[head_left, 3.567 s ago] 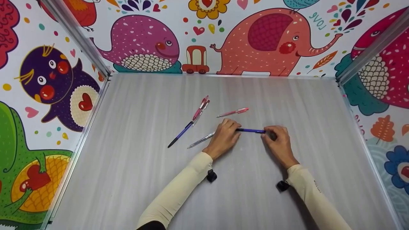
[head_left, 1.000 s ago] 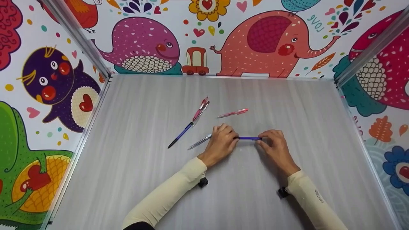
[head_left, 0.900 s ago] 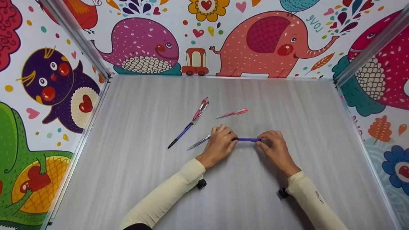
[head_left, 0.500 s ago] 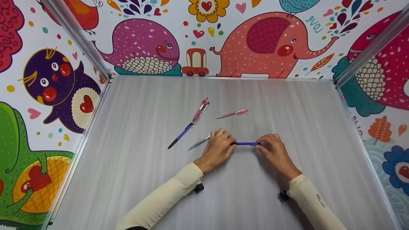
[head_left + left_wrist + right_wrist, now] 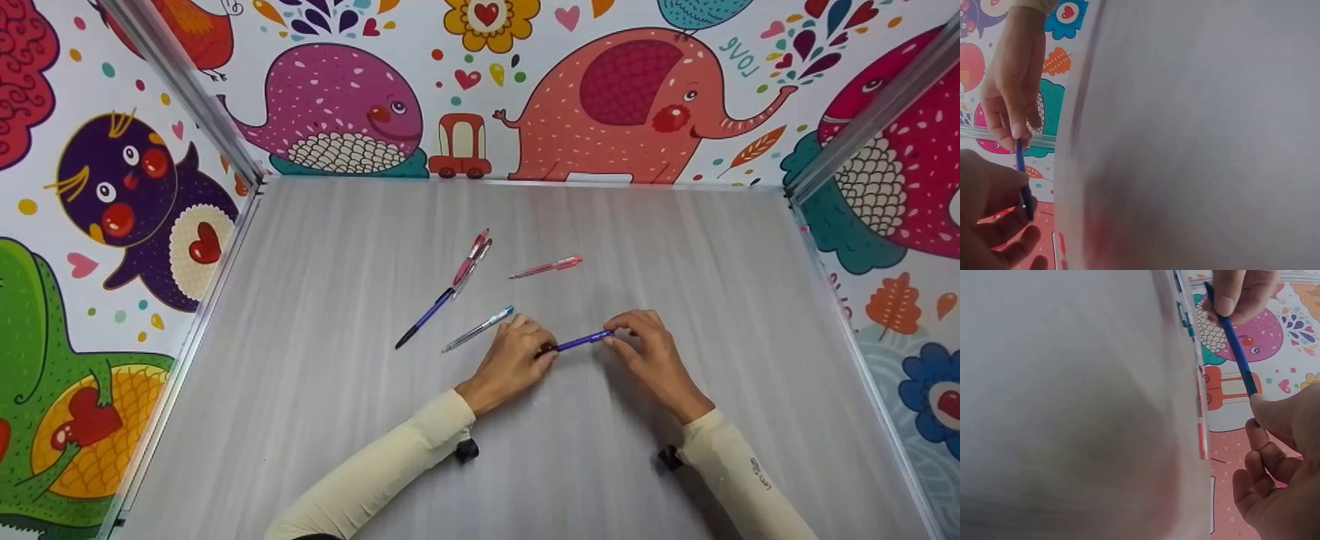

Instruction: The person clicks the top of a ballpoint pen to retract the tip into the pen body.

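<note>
Pinching the black part of a blue pen (image 5: 583, 341) w/ L hand (image 5: 510, 356), thumb against fingers, tip poking out past them. Pinching the opp. end w/ R hand (image 5: 651, 352), using thumb & fingertips, bending the spare fingers loosely. Holding it btwn both hands, up off the grey table (image 5: 322, 300), at a slight slant w/ R end farther from the body. Wearing cream sleeves (image 5: 379, 461) on both arms, plus 1 small black block (image 5: 466, 451) per wrist.

Seeing 1 clear pen (image 5: 478, 330) w/ blue end lying just beside L hand, on its far L side. Seeing 1 pink pen (image 5: 546, 267) lying farther out, beyond L hand. Finding 3 more clustered to the L: 1 blue-black pen (image 5: 424, 319), 1 red pen (image 5: 463, 268), 1 silver pen (image 5: 481, 253) w/ dark red end; lying v. close together, exact contact too small to tell.

Counting 6 pens incl. the held one. Also noting printed walls (image 5: 480, 97) around the table, w/ 2 metal posts (image 5: 862, 129) at the far corners.
</note>
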The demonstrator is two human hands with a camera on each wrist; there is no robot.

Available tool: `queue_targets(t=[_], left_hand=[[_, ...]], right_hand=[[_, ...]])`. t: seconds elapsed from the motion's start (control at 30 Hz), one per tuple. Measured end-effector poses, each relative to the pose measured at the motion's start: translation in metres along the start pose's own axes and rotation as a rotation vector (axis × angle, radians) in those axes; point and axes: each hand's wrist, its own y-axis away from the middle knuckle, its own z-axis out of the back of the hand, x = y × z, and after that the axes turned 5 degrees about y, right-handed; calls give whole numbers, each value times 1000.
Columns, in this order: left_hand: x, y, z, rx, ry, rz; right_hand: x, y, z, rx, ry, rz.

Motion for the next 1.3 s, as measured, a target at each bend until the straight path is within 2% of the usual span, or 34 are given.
queue_targets(t=[0.17, 0.33, 0.67, 1.07, 1.3], left_hand=[[-6, 0, 2, 54, 147, 94], [-9, 0, 4, 69, 289, 172], [-13, 3, 1, 89, 348, 181], [-22, 8, 0, 176, 655, 265], [-19, 14, -4, 186, 782, 307]], right_hand=[[10, -4, 3, -21, -17, 23], [18, -6, 4, -56, -56, 51], [30, -6, 0, -95, -140, 108], [43, -6, -4, -92, -344, 44], [47, -5, -5, -58, -360, 16]])
